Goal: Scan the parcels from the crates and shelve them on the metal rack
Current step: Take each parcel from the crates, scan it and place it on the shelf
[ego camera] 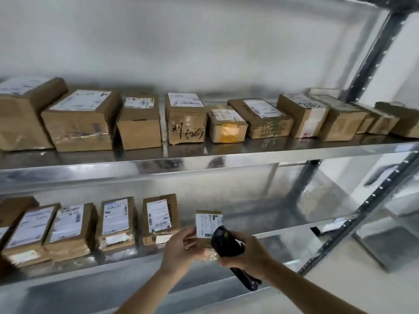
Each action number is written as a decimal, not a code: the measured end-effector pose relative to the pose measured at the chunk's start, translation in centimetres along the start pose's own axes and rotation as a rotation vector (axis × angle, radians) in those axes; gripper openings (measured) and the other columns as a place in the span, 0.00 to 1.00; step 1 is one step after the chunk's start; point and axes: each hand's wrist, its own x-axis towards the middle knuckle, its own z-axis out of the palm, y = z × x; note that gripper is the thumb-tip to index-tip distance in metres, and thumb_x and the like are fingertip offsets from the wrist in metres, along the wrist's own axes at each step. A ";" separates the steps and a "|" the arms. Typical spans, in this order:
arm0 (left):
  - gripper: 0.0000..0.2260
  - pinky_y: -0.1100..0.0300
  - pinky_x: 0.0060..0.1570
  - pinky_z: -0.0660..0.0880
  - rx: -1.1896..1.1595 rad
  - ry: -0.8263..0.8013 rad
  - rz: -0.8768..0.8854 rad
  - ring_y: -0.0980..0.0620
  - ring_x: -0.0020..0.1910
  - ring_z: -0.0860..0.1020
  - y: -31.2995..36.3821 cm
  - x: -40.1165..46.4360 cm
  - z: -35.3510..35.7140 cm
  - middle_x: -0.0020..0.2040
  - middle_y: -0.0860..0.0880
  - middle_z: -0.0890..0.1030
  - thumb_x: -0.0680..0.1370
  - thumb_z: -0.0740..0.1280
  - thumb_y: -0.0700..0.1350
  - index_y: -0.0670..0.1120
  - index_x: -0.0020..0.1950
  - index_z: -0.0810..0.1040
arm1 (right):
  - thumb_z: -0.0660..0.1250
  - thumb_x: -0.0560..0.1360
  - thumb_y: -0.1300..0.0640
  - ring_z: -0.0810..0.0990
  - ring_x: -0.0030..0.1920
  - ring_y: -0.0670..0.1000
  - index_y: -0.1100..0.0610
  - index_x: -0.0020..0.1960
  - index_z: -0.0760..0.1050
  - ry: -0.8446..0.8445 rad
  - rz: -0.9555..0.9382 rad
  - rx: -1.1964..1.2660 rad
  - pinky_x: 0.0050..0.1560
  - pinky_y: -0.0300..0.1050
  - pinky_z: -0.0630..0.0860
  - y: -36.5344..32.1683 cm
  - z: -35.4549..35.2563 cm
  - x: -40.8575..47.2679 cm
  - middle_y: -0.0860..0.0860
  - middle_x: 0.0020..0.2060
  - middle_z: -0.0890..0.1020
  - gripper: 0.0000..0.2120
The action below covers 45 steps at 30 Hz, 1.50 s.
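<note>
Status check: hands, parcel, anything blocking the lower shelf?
Left hand holds parcel upright at lower shelf. Right hand grips scanner against its label. Shelf space to the right free.

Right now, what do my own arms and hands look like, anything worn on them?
Both forearms are bare as far as the frame shows: no sleeves reach into view. The left hand and right hand wear no gloves. No watch, bracelet or ring is visible on either wrist or on the fingers that show, and no markings can be made out.
</note>
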 end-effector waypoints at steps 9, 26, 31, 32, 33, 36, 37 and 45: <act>0.22 0.61 0.53 0.81 -0.020 0.086 -0.025 0.56 0.48 0.85 -7.6 6.7 1.1 0.47 0.57 0.87 0.66 0.79 0.33 0.50 0.54 0.80 | 0.84 0.60 0.52 0.84 0.41 0.39 0.42 0.53 0.85 -0.109 0.033 -0.051 0.46 0.36 0.78 6.2 2.1 9.8 0.42 0.41 0.88 0.22; 0.17 0.59 0.51 0.81 0.235 0.528 -0.034 0.65 0.45 0.83 -11.8 13.1 3.8 0.43 0.64 0.85 0.75 0.74 0.39 0.60 0.57 0.82 | 0.78 0.58 0.44 0.81 0.46 0.37 0.37 0.59 0.77 -0.124 -0.120 -0.257 0.49 0.42 0.79 7.9 2.6 18.1 0.37 0.47 0.84 0.29; 0.18 0.77 0.45 0.74 0.301 0.530 -0.053 0.71 0.44 0.81 -11.6 13.2 3.8 0.45 0.62 0.85 0.73 0.75 0.37 0.55 0.59 0.83 | 0.78 0.59 0.43 0.81 0.51 0.42 0.39 0.61 0.77 -0.148 -0.113 -0.303 0.51 0.42 0.78 7.7 2.5 18.4 0.40 0.51 0.83 0.30; 0.19 0.75 0.48 0.76 0.284 0.515 -0.060 0.70 0.45 0.81 -11.6 13.2 3.7 0.46 0.62 0.85 0.73 0.75 0.36 0.53 0.60 0.82 | 0.78 0.59 0.42 0.81 0.51 0.42 0.38 0.62 0.77 -0.145 -0.115 -0.308 0.51 0.43 0.78 7.7 2.5 18.3 0.40 0.52 0.83 0.31; 0.20 0.72 0.51 0.77 0.273 0.502 -0.066 0.69 0.46 0.82 -11.5 13.1 3.6 0.46 0.64 0.84 0.72 0.75 0.35 0.53 0.60 0.82 | 0.77 0.58 0.40 0.81 0.51 0.42 0.38 0.62 0.76 -0.141 -0.115 -0.315 0.52 0.45 0.79 7.8 2.5 18.2 0.40 0.52 0.84 0.33; 0.21 0.69 0.53 0.78 0.234 0.469 -0.095 0.69 0.46 0.82 -11.4 12.7 3.3 0.42 0.71 0.82 0.72 0.75 0.35 0.56 0.59 0.79 | 0.75 0.56 0.37 0.81 0.50 0.41 0.35 0.61 0.75 -0.111 -0.113 -0.306 0.53 0.48 0.80 7.9 2.3 17.5 0.38 0.51 0.84 0.33; 0.21 0.68 0.52 0.78 0.217 0.463 -0.093 0.67 0.46 0.82 -11.2 12.5 3.3 0.42 0.69 0.83 0.72 0.76 0.36 0.57 0.58 0.79 | 0.74 0.55 0.37 0.81 0.49 0.41 0.35 0.60 0.76 -0.099 -0.112 -0.303 0.52 0.49 0.80 7.9 2.2 17.3 0.38 0.50 0.84 0.32; 0.17 0.60 0.57 0.79 0.137 0.419 -0.105 0.64 0.53 0.82 -10.3 9.4 2.0 0.51 0.61 0.85 0.74 0.76 0.48 0.52 0.63 0.80 | 0.75 0.56 0.37 0.81 0.48 0.40 0.35 0.60 0.77 -0.019 -0.139 -0.315 0.48 0.47 0.80 7.5 2.1 14.3 0.38 0.48 0.84 0.32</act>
